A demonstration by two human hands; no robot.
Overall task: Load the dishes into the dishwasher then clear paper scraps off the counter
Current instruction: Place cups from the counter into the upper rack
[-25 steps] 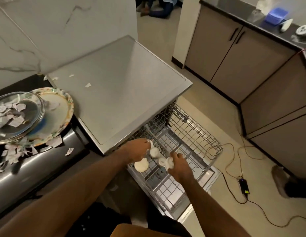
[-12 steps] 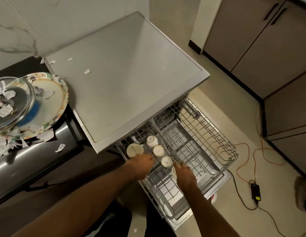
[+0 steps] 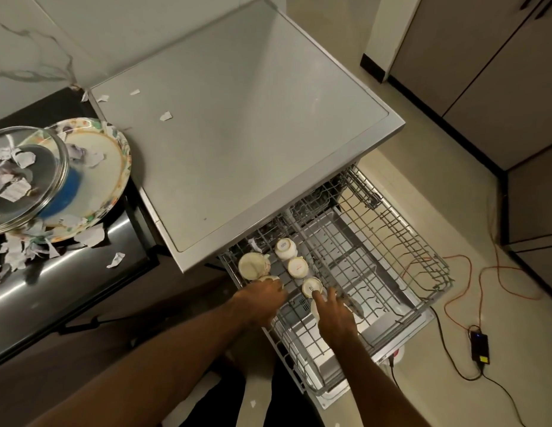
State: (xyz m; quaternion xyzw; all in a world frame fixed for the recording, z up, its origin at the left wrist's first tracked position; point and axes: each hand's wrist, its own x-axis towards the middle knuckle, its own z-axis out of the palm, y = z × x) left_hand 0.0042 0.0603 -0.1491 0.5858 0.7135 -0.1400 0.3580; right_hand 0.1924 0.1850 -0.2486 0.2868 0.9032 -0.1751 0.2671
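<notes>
The dishwasher's wire rack [image 3: 392, 241] is pulled out over the floor. Three small white cups [image 3: 297, 267] stand upside down in a row at its left side, with a larger cream cup [image 3: 253, 265] beside them. My left hand [image 3: 262, 297] curls its fingers round another cream cup [image 3: 268, 278] at the rack's left edge; the hand mostly hides it. My right hand [image 3: 333, 309] lies over a white cup [image 3: 313, 307] with fingers stretched, one fingertip touching the nearest small cup. A floral plate [image 3: 105, 180] and a glass bowl [image 3: 22, 177] holding paper scraps [image 3: 12, 186] sit on the dark counter.
Loose scraps lie on the dishwasher's grey top [image 3: 237, 118] and on the steel counter front [image 3: 68, 272]. An orange cable [image 3: 466, 272] and a black power adapter [image 3: 479, 346] lie on the floor to the right. Brown cabinets [image 3: 484, 72] stand at the far right.
The view has tilted down and closer to the rack. My left hand set the larger cream cup down, then moved nearer along the rack's left edge. My right hand's fingers have spread.
</notes>
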